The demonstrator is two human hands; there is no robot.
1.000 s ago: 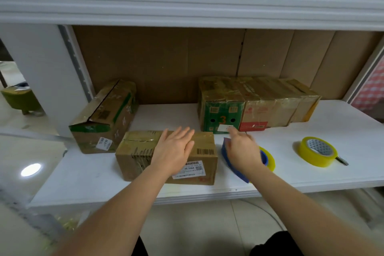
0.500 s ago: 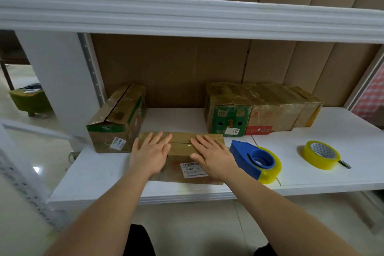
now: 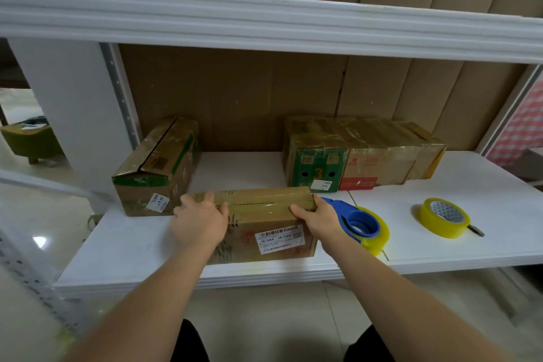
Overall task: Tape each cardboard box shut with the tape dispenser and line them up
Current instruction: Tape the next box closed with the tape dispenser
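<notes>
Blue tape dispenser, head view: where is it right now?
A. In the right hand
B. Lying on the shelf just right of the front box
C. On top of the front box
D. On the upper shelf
B. The blue tape dispenser lies on the shelf beside the front box, while both hands, left hand and right hand, grip that box's ends.

Both forearms reach forward, apart. The left hand [image 3: 199, 222] and right hand [image 3: 318, 219] each curl fingers over a top edge, thumbs inward.

Taped box [image 3: 264, 223] beside blue dispenser [image 3: 357, 222]
</notes>
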